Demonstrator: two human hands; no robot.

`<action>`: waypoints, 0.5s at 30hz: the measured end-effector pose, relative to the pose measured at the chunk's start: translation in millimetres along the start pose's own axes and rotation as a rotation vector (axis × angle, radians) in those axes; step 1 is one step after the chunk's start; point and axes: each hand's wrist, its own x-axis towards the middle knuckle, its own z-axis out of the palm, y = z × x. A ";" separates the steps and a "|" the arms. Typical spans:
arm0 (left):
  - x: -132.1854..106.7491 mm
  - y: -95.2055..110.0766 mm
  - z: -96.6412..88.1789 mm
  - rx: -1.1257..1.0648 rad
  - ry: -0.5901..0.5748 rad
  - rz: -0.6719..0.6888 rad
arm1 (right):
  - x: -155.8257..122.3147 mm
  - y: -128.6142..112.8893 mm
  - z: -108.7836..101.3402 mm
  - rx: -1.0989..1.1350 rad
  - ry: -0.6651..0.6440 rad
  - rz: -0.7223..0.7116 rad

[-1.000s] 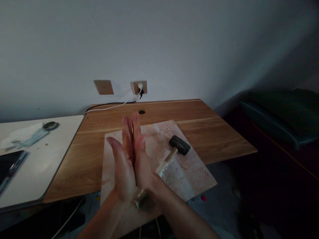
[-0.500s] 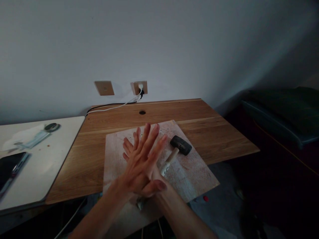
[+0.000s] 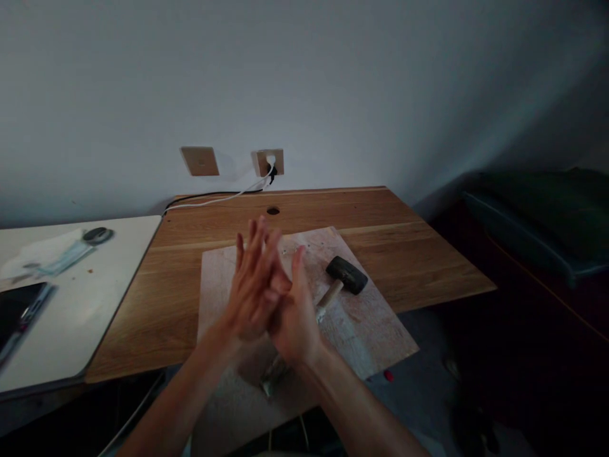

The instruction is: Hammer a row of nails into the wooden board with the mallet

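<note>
My left hand (image 3: 246, 298) and my right hand (image 3: 295, 324) are pressed together palm to palm above a pale board (image 3: 380, 339). The left fingers stretch forward, some slightly bent against the right hand. On the right hand the thumb points up, while its fingers are partly hidden behind the left. I see no object between them. Beyond my right hand lies a rubber mallet (image 3: 351, 277) with a black head, its light handle running back under my hands. Below my wrists, a shiny, blurred piece (image 3: 269, 379) shows on the board; whether it belongs to the mallet I cannot make out.
The board rests on a wooden desk (image 3: 419, 266) and overhangs its front edge. At left, a white table (image 3: 95, 304) carries a phone-like dark device (image 3: 21, 308), a face mask (image 3: 71, 257) and a dark roundish item (image 3: 98, 235). Cables (image 3: 214, 202) run to a wall socket (image 3: 269, 162).
My hands have turned from crossed over each other to palms facing. The right thumb now stands up, and more of the right hand shows. The mallet has stayed in place.
</note>
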 end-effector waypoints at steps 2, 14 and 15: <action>-1.2 -10.2 -2.8 0.050 0.063 -0.036 | -1.4 1.7 -1.0 0.308 -0.064 0.107; -21.4 -8.7 2.9 0.154 -0.151 -0.057 | -4.3 18.0 -19.6 0.381 0.056 0.205; -23.2 -6.2 3.7 0.096 -0.196 0.018 | -3.6 15.4 -21.7 0.343 0.085 0.223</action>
